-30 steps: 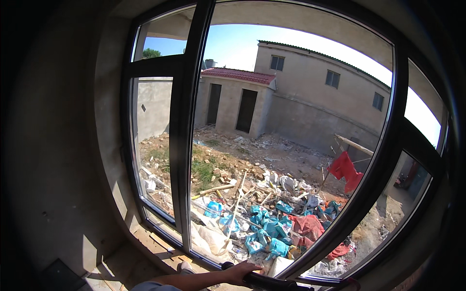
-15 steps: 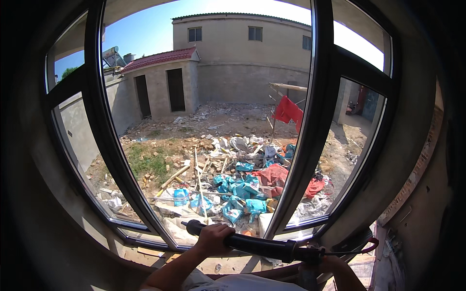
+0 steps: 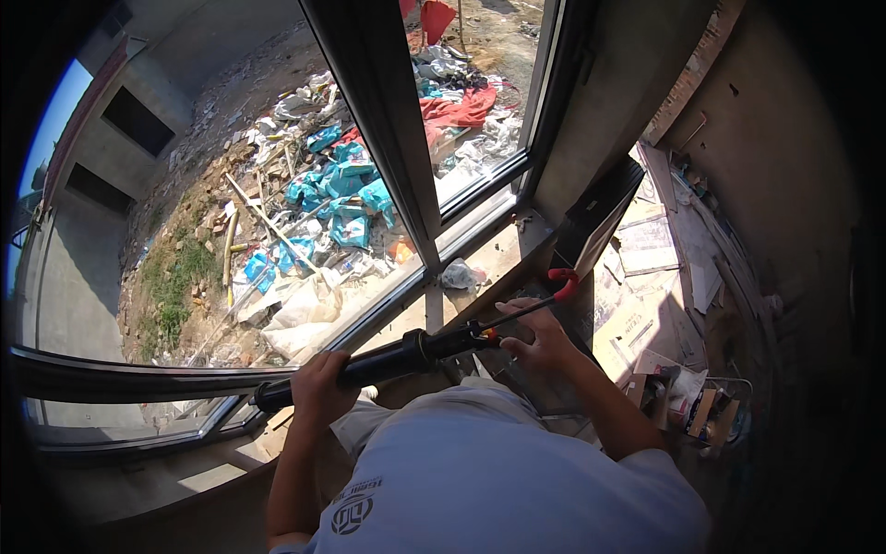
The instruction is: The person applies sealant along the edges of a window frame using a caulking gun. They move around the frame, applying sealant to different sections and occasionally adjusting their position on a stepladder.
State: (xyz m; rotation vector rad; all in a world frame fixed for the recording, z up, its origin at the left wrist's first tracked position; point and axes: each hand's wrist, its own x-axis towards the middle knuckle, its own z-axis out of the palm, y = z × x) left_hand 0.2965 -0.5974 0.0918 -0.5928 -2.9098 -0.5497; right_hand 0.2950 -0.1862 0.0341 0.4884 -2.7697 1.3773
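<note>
A black caulking gun (image 3: 383,362) lies slantwise across the front of my body, its nozzle end at the lower left. My left hand (image 3: 322,383) is wrapped around the barrel near that end. From the gun's rear, a thin rod runs up to the right and ends in a red hooked tip (image 3: 564,284). Beside this rod, behind the orange trigger area, my right hand (image 3: 543,340) has its thumb and fingers apart. Whether its fingertips touch the gun cannot be made out.
A dark window frame (image 3: 413,138) stands close ahead. A crumpled clear plastic bag (image 3: 461,274) rests on the sill. To the right are cardboard sheets (image 3: 637,319) on the floor and a wire-handled container (image 3: 706,411) of odds and ends. Outside lie rubble and blue bags (image 3: 337,185).
My view has turned down and to the right. The caulking gun now tilts up toward its rear end. My right hand has come off the grip, to beside the rod; the left still holds the barrel.
</note>
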